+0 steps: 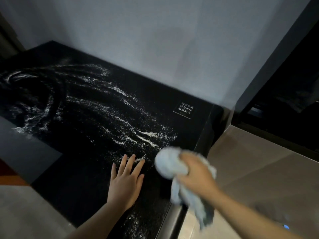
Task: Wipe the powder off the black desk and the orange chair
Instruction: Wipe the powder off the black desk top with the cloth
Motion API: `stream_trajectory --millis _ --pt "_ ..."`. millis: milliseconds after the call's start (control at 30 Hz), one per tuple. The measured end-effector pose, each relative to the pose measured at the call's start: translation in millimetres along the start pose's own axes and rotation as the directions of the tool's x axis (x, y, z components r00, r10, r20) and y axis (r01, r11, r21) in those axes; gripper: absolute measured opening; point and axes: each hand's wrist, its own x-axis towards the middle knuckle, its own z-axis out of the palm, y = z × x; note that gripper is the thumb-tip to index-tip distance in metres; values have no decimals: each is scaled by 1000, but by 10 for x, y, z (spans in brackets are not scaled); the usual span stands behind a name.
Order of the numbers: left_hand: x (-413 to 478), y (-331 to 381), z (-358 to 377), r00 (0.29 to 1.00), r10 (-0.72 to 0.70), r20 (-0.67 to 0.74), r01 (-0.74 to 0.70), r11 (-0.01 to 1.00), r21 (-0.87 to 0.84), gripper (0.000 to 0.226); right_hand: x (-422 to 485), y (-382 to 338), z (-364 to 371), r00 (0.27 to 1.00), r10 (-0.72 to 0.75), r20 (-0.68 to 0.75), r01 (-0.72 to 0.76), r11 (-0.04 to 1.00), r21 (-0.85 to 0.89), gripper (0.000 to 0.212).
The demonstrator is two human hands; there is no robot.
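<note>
The black desk (pixel 86 178) fills the left and middle of the view, against a grey wall. White powder (pixel 120 109) lies smeared across it in curved streaks, with more near the front edge. My left hand (pixel 126 181) rests flat on the desk, fingers spread and straight. My right hand (pixel 195 171) grips a bunched pale blue cloth (pixel 168 163) at the desk's right edge, the cloth's tail hanging down. The orange chair is not clearly in view.
A small label with white characters (pixel 184 110) sits at the desk's far right corner. A grey panel (pixel 25 152) overlaps the desk on the left. A tiled floor (pixel 259 169) lies to the right, under a dark cabinet (pixel 284 100).
</note>
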Motion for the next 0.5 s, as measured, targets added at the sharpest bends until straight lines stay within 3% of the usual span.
stream_trajectory --millis 67,167,200,267,333,367,433,500 --pt "60 38 -16 1000 4 0 -4 1000 -16 54 360 235 -212 974 182 -137 -206 961 -184 58" --pt "98 79 -20 1000 9 3 -9 999 -40 54 453 365 -252 927 373 -24 -342 821 -456 68" --pt "93 85 -20 1000 3 -11 -4 998 -58 53 342 322 -169 939 344 11 -292 814 -502 70" --pt "73 96 -12 998 -24 -59 18 994 -109 53 6 135 28 989 105 103 -42 871 -489 69" --pt "28 104 -15 996 -37 -78 26 990 -136 52 -225 72 124 979 -107 171 160 929 -332 58" --pt "10 96 -13 996 -40 -80 29 991 -133 53 -196 90 105 975 -142 168 182 950 -253 54" --pt "-18 54 -2 997 -50 -53 45 995 -93 53 31 183 -10 998 -51 48 61 969 -239 54" --pt "-46 5 23 997 -69 -21 68 997 -32 53 278 287 -104 990 142 -17 -139 924 -357 60"
